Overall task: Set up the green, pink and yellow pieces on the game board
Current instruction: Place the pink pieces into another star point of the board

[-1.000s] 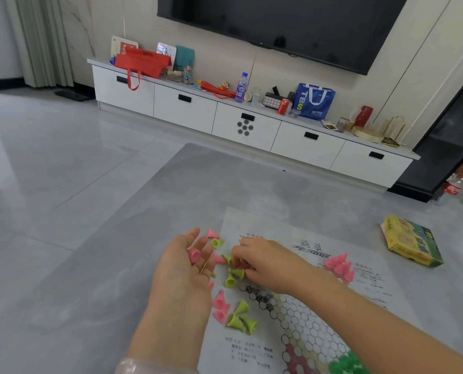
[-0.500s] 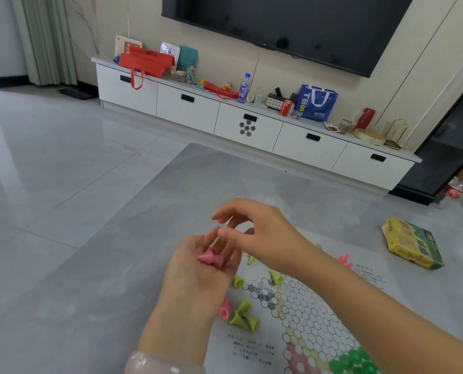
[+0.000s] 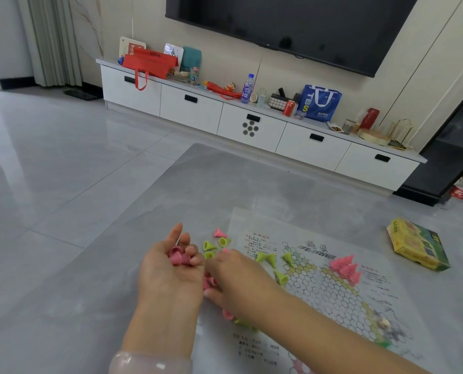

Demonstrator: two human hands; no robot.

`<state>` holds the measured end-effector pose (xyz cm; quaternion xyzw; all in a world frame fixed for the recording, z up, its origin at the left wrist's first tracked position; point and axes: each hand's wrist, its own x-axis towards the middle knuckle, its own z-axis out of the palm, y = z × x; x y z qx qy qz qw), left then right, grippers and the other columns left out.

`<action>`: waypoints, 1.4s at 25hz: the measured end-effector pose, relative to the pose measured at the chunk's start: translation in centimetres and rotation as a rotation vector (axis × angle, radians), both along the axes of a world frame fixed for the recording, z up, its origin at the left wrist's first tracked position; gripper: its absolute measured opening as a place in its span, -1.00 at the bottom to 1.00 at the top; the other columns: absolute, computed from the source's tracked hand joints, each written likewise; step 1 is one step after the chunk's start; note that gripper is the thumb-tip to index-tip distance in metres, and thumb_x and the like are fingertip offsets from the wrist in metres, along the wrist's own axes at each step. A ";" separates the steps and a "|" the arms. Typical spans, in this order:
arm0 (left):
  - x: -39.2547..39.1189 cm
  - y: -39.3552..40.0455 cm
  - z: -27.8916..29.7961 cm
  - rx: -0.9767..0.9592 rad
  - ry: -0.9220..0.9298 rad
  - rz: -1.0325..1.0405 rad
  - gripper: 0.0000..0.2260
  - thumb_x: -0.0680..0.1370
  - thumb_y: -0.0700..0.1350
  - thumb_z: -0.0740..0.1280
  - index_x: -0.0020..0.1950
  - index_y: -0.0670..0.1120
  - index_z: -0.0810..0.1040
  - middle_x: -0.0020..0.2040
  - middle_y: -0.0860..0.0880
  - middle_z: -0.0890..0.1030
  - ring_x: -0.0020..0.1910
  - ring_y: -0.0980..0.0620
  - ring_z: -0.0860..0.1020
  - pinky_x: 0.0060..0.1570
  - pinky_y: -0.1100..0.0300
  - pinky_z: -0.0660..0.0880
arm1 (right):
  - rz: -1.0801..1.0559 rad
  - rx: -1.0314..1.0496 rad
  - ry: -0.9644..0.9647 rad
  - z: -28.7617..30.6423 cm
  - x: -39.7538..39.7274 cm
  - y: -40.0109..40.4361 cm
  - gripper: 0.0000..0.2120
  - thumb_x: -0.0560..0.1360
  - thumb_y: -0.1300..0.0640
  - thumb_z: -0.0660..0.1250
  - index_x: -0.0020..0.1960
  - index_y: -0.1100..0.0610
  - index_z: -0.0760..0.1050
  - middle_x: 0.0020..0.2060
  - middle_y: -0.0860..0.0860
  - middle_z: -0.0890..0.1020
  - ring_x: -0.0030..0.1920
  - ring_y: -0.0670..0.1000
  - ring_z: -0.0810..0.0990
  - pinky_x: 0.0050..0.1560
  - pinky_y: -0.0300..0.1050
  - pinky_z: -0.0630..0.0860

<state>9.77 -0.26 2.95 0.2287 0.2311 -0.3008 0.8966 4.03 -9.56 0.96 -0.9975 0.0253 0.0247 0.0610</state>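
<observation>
Back down from my cupped left hand [image 3: 171, 268], whose fingers curl round several pink pieces [image 3: 178, 257], my right hand [image 3: 237, 279] hides its own fingers over loose ones by the game board [image 3: 330, 290]'s left edge, so I risk scattering them across the desk [image 3: 252, 184].

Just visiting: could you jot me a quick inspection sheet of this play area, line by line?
Surface: grey table with a paper game board lying flat.
Job's things: pink pieces grouped on the board; yellow pieces scattered at its edge; green pieces barely visible at the lower right.
Clutter: game box right of the board.
Grips: left hand cupping pink pieces, palm up; right hand reaching among loose pieces, fingertips hidden.
Cables: nothing seen.
Surroundings: white cabinet with bags and bottles, a television above.
</observation>
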 end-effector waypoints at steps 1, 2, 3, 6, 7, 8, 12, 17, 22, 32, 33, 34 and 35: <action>0.0 0.0 0.0 -0.002 0.004 0.005 -0.76 0.53 -0.28 0.02 -0.16 -0.14 0.46 -0.36 -0.03 0.36 -0.73 0.14 0.29 -0.66 0.49 0.18 | -0.006 0.003 -0.012 -0.3 0.1 0.1 -0.89 0.48 0.17 0.21 -0.05 0.21 0.42 -0.03 0.14 0.51 0.06 0.14 0.41 -0.18 -0.05 0.31; -0.1 0.0 0.1 -0.003 0.005 0.008 -0.76 0.53 -0.28 0.02 -0.16 -0.14 0.46 -0.36 -0.03 0.36 -0.74 0.14 0.29 -0.66 0.49 0.19 | -0.010 0.001 -0.017 -0.4 0.2 0.2 -0.91 0.48 0.22 0.19 -0.06 0.22 0.42 -0.05 0.15 0.51 0.04 0.16 0.43 -0.20 -0.04 0.33; -0.1 0.0 0.1 -0.002 0.005 0.009 -0.77 0.53 -0.28 0.02 -0.16 -0.14 0.46 -0.36 -0.03 0.36 -0.74 0.14 0.30 -0.66 0.49 0.19 | -0.015 -0.003 -0.013 -0.4 0.3 0.3 -0.91 0.47 0.26 0.18 -0.06 0.22 0.42 -0.06 0.16 0.52 0.01 0.17 0.45 -0.21 -0.03 0.35; -0.2 -0.1 0.2 0.029 -0.002 -0.014 -0.76 0.54 -0.28 0.03 -0.17 -0.14 0.46 -0.34 -0.04 0.37 -0.74 0.15 0.29 -0.65 0.50 0.20 | -0.062 0.079 -0.048 0.4 -0.1 -0.3 -0.84 0.46 0.25 0.16 -0.01 0.17 0.47 -0.05 0.13 0.57 -0.02 0.15 0.52 -0.11 0.01 0.47; -0.3 -0.3 0.2 0.051 -0.016 -0.029 -0.76 0.54 -0.29 0.02 -0.17 -0.14 0.45 -0.33 -0.06 0.37 -0.75 0.15 0.28 -0.65 0.50 0.20 | -0.100 0.155 -0.076 1.1 -0.5 -0.7 -0.81 0.48 0.22 0.18 0.03 0.12 0.50 -0.04 0.08 0.60 -0.01 0.10 0.54 -0.05 -0.03 0.48; -0.4 -0.5 0.3 0.079 -0.039 -0.048 -0.76 0.54 -0.31 0.02 -0.16 -0.14 0.45 -0.32 -0.08 0.37 -0.76 0.15 0.27 -0.66 0.50 0.20 | -0.143 0.249 -0.109 1.8 -1.0 -1.4 -0.80 0.49 0.19 0.20 0.06 0.08 0.53 -0.05 0.01 0.62 -0.01 0.02 0.56 -0.01 -0.09 0.48; -1.7 -1.7 0.9 0.194 -0.176 -0.154 -0.77 0.51 -0.37 0.03 -0.10 -0.12 0.41 -0.32 -0.13 0.46 -0.70 0.13 0.30 -0.67 0.43 0.20 | -0.416 0.562 -0.223 4.3 -4.5 -6.1 -0.88 0.50 0.17 0.26 -0.04 0.00 0.53 -0.14 -0.18 0.59 -0.10 -0.18 0.60 -0.03 -0.32 0.53; -3.1 -2.9 1.1 0.242 -0.326 -0.287 -0.91 0.53 -0.35 0.14 -0.11 -0.20 0.39 -0.30 -0.13 0.59 -0.63 0.15 0.33 -0.68 0.39 0.24 | -0.792 0.721 -0.381 4.7 -9.8 -13.6 -0.94 0.52 0.20 0.22 -0.04 0.11 0.46 -0.14 0.02 0.67 -0.18 -0.01 0.67 -0.22 -0.11 0.61; -4.7 -4.5 0.8 0.244 -0.399 -0.375 -0.87 0.53 -0.31 0.20 -0.20 -0.17 0.45 -0.34 -0.11 0.56 -0.52 0.11 0.34 -0.62 0.39 0.32 | -0.889 0.663 -0.485 3.9 -13.1 -17.2 -0.95 0.47 0.24 0.30 -0.14 0.10 0.49 -0.13 0.05 0.62 -0.13 -0.02 0.58 -0.09 -0.11 0.51; -6.4 -6.5 0.7 0.233 -0.504 -0.446 -0.87 0.50 -0.27 0.25 -0.12 -0.16 0.59 -0.49 0.00 0.45 -0.51 0.14 0.35 -0.60 0.40 0.32 | -0.842 0.476 -0.414 -0.9 -15.1 -18.2 -0.91 0.41 0.21 0.39 -0.23 0.05 0.53 -0.28 -0.06 0.61 -0.23 -0.10 0.53 -0.27 -0.33 0.37; -6.5 -6.7 0.7 0.226 -0.506 -0.458 -0.87 0.50 -0.28 0.24 -0.11 -0.17 0.58 -0.48 0.00 0.47 -0.51 0.15 0.36 -0.59 0.40 0.34 | -0.836 0.451 -0.406 -1.0 -15.2 -18.4 -0.91 0.41 0.20 0.39 -0.23 0.04 0.53 -0.28 -0.09 0.60 -0.23 -0.13 0.53 -0.27 -0.35 0.36; -6.7 -6.8 0.7 0.225 -0.504 -0.468 -0.87 0.50 -0.29 0.23 -0.10 -0.18 0.58 -0.46 -0.02 0.49 -0.50 0.14 0.36 -0.59 0.40 0.35 | -0.830 0.426 -0.397 -1.2 -15.2 -18.5 -0.90 0.41 0.20 0.39 -0.23 0.03 0.53 -0.28 -0.11 0.60 -0.23 -0.16 0.52 -0.27 -0.37 0.35; -6.8 -7.0 0.7 0.230 -0.498 -0.476 -0.86 0.51 -0.31 0.22 -0.10 -0.19 0.57 -0.45 -0.03 0.50 -0.48 0.14 0.37 -0.58 0.40 0.36 | -0.823 0.399 -0.387 -1.3 -15.4 -18.6 -0.90 0.41 0.20 0.38 -0.23 0.02 0.53 -0.28 -0.14 0.60 -0.23 -0.18 0.52 -0.27 -0.40 0.34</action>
